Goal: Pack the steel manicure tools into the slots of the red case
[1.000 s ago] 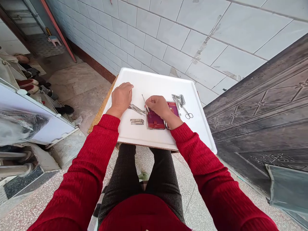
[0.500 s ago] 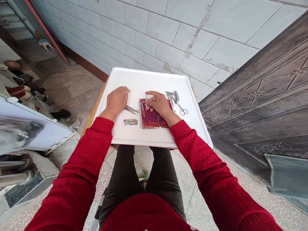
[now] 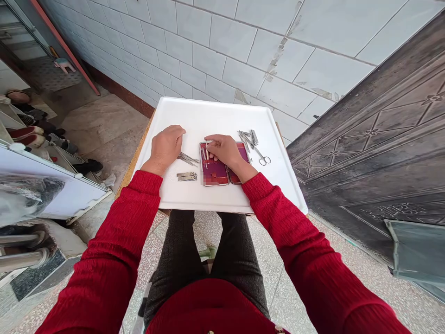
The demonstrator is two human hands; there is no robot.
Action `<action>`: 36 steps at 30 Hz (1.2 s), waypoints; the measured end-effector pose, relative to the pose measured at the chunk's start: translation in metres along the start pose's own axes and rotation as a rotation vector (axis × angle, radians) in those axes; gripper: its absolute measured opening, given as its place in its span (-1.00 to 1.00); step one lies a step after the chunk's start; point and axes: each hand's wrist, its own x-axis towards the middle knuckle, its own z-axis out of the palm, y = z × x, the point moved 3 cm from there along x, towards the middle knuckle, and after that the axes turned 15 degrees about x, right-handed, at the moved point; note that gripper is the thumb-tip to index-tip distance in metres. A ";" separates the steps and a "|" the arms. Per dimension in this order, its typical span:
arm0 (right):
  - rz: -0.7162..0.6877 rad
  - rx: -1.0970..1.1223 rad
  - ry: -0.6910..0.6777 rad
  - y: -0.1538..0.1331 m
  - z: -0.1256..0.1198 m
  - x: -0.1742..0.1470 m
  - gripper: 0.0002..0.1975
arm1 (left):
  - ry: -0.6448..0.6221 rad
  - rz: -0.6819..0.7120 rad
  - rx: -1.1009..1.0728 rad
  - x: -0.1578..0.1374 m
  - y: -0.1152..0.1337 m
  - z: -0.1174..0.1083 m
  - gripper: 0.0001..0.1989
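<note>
My right hand [image 3: 224, 150] is over an open manicure case [image 3: 217, 178] with a purple and red lining, and its fingers pinch a slim metal manicure tool [image 3: 207, 147]. Several thin tools [image 3: 204, 157] sit in the loops of the case's left half. My left hand [image 3: 167, 146] rests on the white tabletop with its fingers curled in. Metal tools like tweezers [image 3: 188, 159] stick out from beside or under it; whether the fingers grip them is hidden. Nail clippers [image 3: 187, 176] lie in front of the left hand.
To the right of the case lie small scissors [image 3: 264, 160] and a pile of metal tools [image 3: 247, 138]. The white tray-like tabletop [image 3: 215, 199] has a raised rim. Behind it stands a tiled wall [image 3: 194, 55], with a dark metal door [image 3: 375, 139] at the right.
My right hand has moved slightly left and lower over the case's loops, with the slim tool in its fingers. The left hand has stayed in place. The view has shifted slightly.
</note>
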 end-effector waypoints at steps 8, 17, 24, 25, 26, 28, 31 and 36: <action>-0.122 -0.323 0.042 -0.008 0.001 -0.004 -0.63 | 0.011 -0.002 -0.004 -0.001 0.000 -0.001 -0.63; -0.197 -0.566 0.028 -0.010 0.010 -0.009 -0.56 | 0.011 -0.014 0.016 -0.001 -0.001 0.000 -0.63; -0.228 -0.662 0.017 -0.008 0.013 -0.012 -0.54 | 0.029 -0.007 0.002 -0.001 -0.001 0.000 -0.62; -0.233 -0.676 0.014 -0.008 0.014 -0.013 -0.53 | 0.032 -0.006 0.002 -0.001 -0.001 0.000 -0.62; -0.238 -0.687 0.012 -0.009 0.014 -0.014 -0.53 | 0.034 -0.006 0.003 0.000 -0.001 -0.001 -0.62; -0.244 -0.704 0.014 -0.009 0.015 -0.015 -0.53 | 0.035 -0.010 0.004 0.000 -0.001 -0.003 -0.63; -0.244 -0.705 0.028 -0.010 0.014 -0.016 -0.56 | 0.043 -0.018 -0.002 0.001 -0.002 -0.004 -0.64; -0.304 -0.592 0.080 -0.013 0.008 -0.015 -0.59 | 0.066 -0.031 -0.011 0.001 -0.005 -0.004 -0.64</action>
